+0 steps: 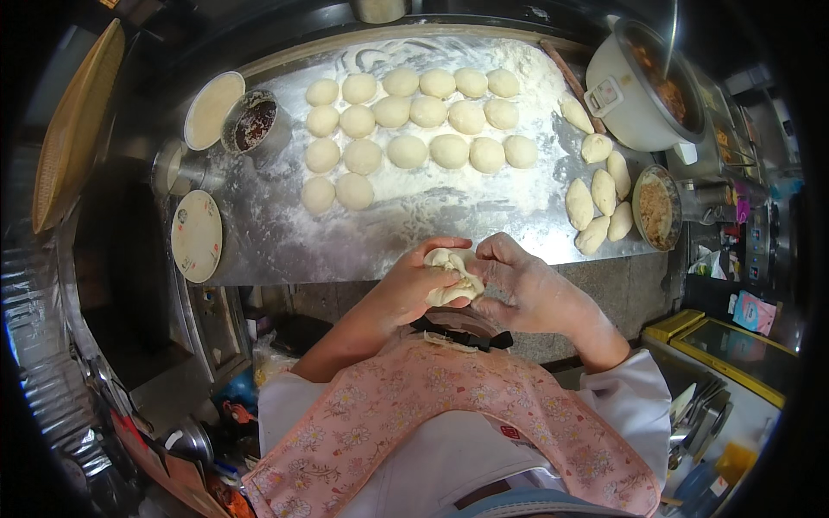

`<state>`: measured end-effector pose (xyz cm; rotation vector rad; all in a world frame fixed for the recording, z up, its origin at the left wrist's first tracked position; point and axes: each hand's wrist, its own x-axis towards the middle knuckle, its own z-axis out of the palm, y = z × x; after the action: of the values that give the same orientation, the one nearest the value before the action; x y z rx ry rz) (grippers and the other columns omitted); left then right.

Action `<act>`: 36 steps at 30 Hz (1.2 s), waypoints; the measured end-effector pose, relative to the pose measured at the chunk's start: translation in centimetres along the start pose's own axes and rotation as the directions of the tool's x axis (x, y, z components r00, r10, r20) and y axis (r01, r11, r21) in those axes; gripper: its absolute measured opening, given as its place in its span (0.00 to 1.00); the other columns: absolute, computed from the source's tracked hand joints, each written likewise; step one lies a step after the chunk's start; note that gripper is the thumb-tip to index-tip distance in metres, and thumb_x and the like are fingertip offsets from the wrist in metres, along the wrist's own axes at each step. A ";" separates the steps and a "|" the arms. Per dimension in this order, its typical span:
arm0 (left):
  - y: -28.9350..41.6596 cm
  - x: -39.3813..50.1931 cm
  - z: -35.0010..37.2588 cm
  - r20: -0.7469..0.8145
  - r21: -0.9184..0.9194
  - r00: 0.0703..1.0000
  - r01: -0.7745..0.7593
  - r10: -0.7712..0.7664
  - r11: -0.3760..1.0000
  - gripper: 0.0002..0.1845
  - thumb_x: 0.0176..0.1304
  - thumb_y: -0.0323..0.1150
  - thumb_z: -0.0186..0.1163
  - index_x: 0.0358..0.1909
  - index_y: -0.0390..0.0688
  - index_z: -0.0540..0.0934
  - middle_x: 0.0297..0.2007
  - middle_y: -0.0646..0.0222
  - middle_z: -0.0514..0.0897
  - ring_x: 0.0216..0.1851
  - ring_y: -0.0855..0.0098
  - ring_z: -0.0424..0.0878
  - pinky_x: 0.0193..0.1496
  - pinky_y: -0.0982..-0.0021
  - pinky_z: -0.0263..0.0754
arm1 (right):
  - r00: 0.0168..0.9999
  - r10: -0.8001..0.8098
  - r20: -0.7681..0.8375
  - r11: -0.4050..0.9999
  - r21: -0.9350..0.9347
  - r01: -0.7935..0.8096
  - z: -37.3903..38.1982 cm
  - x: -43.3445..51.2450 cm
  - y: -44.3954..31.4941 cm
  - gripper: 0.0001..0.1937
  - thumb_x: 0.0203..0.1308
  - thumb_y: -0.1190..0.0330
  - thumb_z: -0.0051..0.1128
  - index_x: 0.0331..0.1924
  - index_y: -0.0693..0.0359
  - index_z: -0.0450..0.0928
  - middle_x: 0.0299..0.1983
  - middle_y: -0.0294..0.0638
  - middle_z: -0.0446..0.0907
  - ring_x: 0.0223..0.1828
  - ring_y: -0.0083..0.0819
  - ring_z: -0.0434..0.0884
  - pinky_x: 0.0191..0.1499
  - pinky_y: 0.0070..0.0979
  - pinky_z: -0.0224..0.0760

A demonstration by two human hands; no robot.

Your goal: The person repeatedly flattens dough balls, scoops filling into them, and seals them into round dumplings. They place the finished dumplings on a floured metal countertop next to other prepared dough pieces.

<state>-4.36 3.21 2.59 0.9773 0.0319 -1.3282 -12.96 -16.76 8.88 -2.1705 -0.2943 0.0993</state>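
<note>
Between my hands, just off the table's front edge, is a piece of dough point(447, 294) with its edges folded up around a pale filling. My left hand point(411, 281) cradles it from the left, thumb pressed over the opening. On the other side my right hand point(524, 281), dusted with flour, pinches the dough's right edge. Rows of round dough balls point(427, 111) lie on the floured metal table point(272, 220). Several spindle-shaped dough pieces point(603, 192) are grouped at the table's right. Beside them stands a bowl of crumbly filling point(655, 207).
A rice cooker point(622, 97) with reddish food stands at the back right, near a wooden rolling pin point(570, 81). On the left are a metal pot of dark filling point(256, 126), a pale round dish point(214, 110) and a floral plate point(197, 236). Loose flour point(531, 65) covers the back right.
</note>
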 end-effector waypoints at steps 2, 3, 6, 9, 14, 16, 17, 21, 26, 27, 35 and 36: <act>0.2 -0.2 0.1 0.018 -0.055 1.000 0.010 -0.009 0.998 0.32 0.64 0.28 0.58 0.70 0.40 0.62 0.60 0.60 0.74 0.58 0.62 0.77 0.53 0.56 0.81 | 1.000 -0.005 -0.021 0.999 -0.049 0.004 -0.1 -0.1 0.0 0.17 0.55 0.77 0.64 0.50 0.68 0.79 0.42 0.49 0.77 0.42 0.46 0.82 0.39 0.33 0.77; 0.2 -0.2 0.2 0.044 -0.132 0.999 0.007 -0.001 0.991 0.32 0.64 0.28 0.58 0.71 0.41 0.62 0.60 0.60 0.73 0.59 0.62 0.77 0.53 0.56 0.81 | 1.000 0.006 -0.023 0.997 -0.073 -0.008 -0.1 -0.1 0.0 0.17 0.55 0.77 0.64 0.50 0.68 0.79 0.42 0.49 0.77 0.42 0.46 0.81 0.39 0.33 0.77; -0.2 -0.2 0.5 0.108 -0.201 0.993 -0.021 0.043 0.979 0.32 0.64 0.27 0.56 0.71 0.42 0.63 0.62 0.59 0.72 0.60 0.61 0.76 0.54 0.55 0.80 | 0.984 -0.081 -0.160 0.993 -0.096 0.066 0.2 0.1 -0.1 0.16 0.55 0.78 0.64 0.49 0.67 0.79 0.41 0.49 0.77 0.40 0.45 0.82 0.37 0.32 0.77; -0.9 0.2 1.0 0.039 0.254 0.986 -0.166 0.161 0.953 0.32 0.64 0.25 0.53 0.71 0.41 0.62 0.64 0.57 0.71 0.62 0.58 0.74 0.57 0.52 0.78 | 0.992 -0.062 -0.113 0.993 -0.107 0.050 0.4 0.2 -0.4 0.16 0.54 0.79 0.64 0.49 0.67 0.80 0.40 0.49 0.77 0.39 0.45 0.82 0.37 0.32 0.77; -0.5 0.6 0.8 0.140 -0.183 0.983 -0.094 0.121 0.979 0.33 0.62 0.21 0.51 0.71 0.36 0.61 0.64 0.54 0.70 0.65 0.55 0.71 0.63 0.52 0.73 | 0.993 -0.020 -0.112 0.996 -0.092 0.010 0.2 -0.1 -0.9 0.17 0.52 0.81 0.64 0.48 0.66 0.79 0.40 0.48 0.78 0.39 0.46 0.82 0.38 0.32 0.78; -0.2 0.4 0.8 0.130 -0.324 0.982 -0.087 0.136 0.942 0.33 0.62 0.21 0.51 0.71 0.36 0.60 0.64 0.53 0.70 0.65 0.55 0.71 0.64 0.53 0.72 | 0.993 0.004 -0.120 0.997 -0.072 -0.012 0.1 -0.3 -1.0 0.18 0.52 0.82 0.64 0.49 0.66 0.79 0.40 0.48 0.78 0.39 0.46 0.82 0.38 0.32 0.78; -0.1 0.3 0.9 0.086 -0.380 0.990 -0.071 0.111 0.922 0.33 0.62 0.21 0.52 0.71 0.35 0.60 0.64 0.53 0.69 0.65 0.55 0.71 0.64 0.53 0.71 | 0.992 -0.008 -0.123 0.997 -0.074 -0.001 0.1 -0.4 -1.0 0.18 0.51 0.82 0.64 0.49 0.67 0.78 0.41 0.48 0.78 0.39 0.47 0.82 0.39 0.33 0.78; -0.7 -0.1 2.3 -0.032 -0.260 0.995 -0.101 0.096 0.960 0.31 0.65 0.21 0.51 0.71 0.36 0.61 0.65 0.54 0.68 0.66 0.57 0.70 0.66 0.55 0.69 | 0.993 -0.092 -0.080 0.981 -0.181 0.076 0.2 -0.3 -0.6 0.20 0.51 0.81 0.65 0.50 0.68 0.77 0.43 0.48 0.77 0.41 0.47 0.81 0.39 0.34 0.78; -0.8 0.0 2.8 0.016 0.490 0.933 -0.322 0.361 0.810 0.29 0.65 0.19 0.48 0.70 0.37 0.65 0.66 0.59 0.68 0.65 0.61 0.71 0.66 0.63 0.69 | 0.988 -0.095 -0.119 0.979 -0.190 0.072 -0.1 0.1 -0.6 0.18 0.46 0.80 0.66 0.45 0.67 0.77 0.40 0.47 0.76 0.40 0.46 0.80 0.38 0.34 0.78; -0.6 0.0 2.7 0.063 0.608 0.897 -0.382 0.437 0.696 0.30 0.65 0.19 0.48 0.71 0.36 0.63 0.66 0.58 0.68 0.65 0.62 0.71 0.67 0.64 0.69 | 0.993 -0.075 -0.090 0.980 -0.193 0.057 -0.2 0.2 -0.8 0.18 0.44 0.79 0.66 0.43 0.67 0.77 0.38 0.46 0.76 0.40 0.45 0.80 0.38 0.33 0.77; 0.9 0.3 3.2 -0.014 -0.195 0.995 -0.103 0.102 0.975 0.33 0.64 0.19 0.48 0.73 0.35 0.59 0.66 0.54 0.68 0.67 0.61 0.69 0.71 0.62 0.62 | 0.966 -0.206 -0.158 0.952 -0.260 0.161 0.3 0.8 -1.0 0.17 0.45 0.78 0.66 0.43 0.67 0.77 0.37 0.47 0.75 0.37 0.46 0.79 0.39 0.35 0.76; 1.0 0.3 3.3 -0.026 -0.219 0.994 -0.113 0.110 0.969 0.33 0.64 0.20 0.47 0.73 0.35 0.58 0.66 0.53 0.68 0.67 0.61 0.69 0.70 0.60 0.63 | 0.971 -0.193 -0.144 0.953 -0.263 0.151 0.3 0.7 -0.9 0.17 0.45 0.78 0.65 0.43 0.68 0.77 0.37 0.47 0.75 0.37 0.46 0.79 0.38 0.35 0.76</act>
<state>-5.14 0.87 5.06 0.7882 0.1299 -1.1870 -12.46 -15.78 9.48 -2.3744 -0.4165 -0.2315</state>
